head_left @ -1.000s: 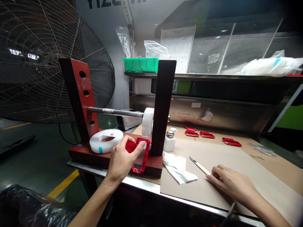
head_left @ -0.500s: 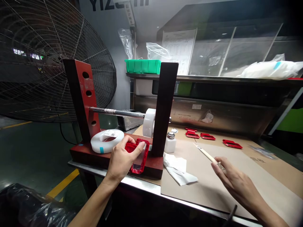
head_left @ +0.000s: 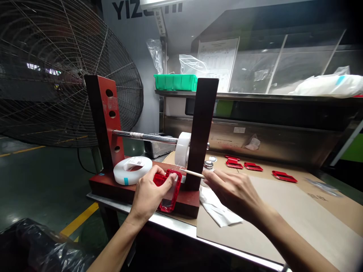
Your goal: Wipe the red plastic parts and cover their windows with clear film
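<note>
My left hand (head_left: pixel 150 192) grips a red plastic frame (head_left: pixel 177 196) with a clear window, thumb across its upper part. My right hand (head_left: pixel 231 185) is closed round the pale handle of a slim craft knife (head_left: pixel 193 173), its tip at the frame's top right corner; whether it touches cannot be told. Just above hangs a roll of clear film (head_left: pixel 181 149) on a metal rod (head_left: pixel 154 138), and a thin strip seems to run from it down to the frame. A dark red stand (head_left: pixel 202 128) carries the rod. A second film roll (head_left: pixel 120 174) lies on the stand's base.
Behind my right hand stands a white bottle with a metal cap (head_left: pixel 208 164). White tissue (head_left: pixel 219 211) lies on the cardboard (head_left: pixel 272 223). Several red frames (head_left: pixel 253 166) lie farther back. A large fan (head_left: pixel 113 56) is at the left; a shelf holds a green bin (head_left: pixel 176 82).
My right hand has swung left with the knife, bringing its tip from over the cardboard to the red frame's top. My left hand still holds the frame; the view has shifted slightly.
</note>
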Demonstrator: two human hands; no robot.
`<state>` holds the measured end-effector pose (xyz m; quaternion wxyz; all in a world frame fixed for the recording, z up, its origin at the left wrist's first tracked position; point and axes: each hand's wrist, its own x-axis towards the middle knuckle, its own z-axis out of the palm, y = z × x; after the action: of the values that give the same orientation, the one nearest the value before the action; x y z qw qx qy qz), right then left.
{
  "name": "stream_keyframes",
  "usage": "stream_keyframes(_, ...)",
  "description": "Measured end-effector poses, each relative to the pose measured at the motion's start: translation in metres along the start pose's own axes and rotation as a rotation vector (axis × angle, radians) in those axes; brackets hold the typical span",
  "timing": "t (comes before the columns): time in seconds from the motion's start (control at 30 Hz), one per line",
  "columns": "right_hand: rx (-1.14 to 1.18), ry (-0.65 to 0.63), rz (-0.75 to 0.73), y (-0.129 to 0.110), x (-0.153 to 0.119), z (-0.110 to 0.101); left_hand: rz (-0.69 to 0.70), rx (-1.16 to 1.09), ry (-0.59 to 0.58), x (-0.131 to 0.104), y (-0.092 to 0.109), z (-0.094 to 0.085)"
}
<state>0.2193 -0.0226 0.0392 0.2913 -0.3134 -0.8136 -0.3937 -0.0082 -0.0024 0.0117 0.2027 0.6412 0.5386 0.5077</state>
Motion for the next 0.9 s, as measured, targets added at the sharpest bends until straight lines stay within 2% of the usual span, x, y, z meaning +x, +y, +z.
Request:
stream_keyframes(0.23,-0.019,-0.045,-0.043,0.0003,0.0025,0.0027,0.002,-0.006,-0.011,0.0013,-0.0029,0.0)
stream_keyframes(0.6,-0.092,-0.047,-0.094,0.001,0.0028,-0.0012,-0.014,0.002,-0.009,0.0012,0.0002,0.0012)
stream_keyframes(0.9,-0.064,-0.107,-0.075,-0.0044,0.0088,0.0033,-0.021,0.006,-0.007,-0.0002,-0.0007,0.0013)
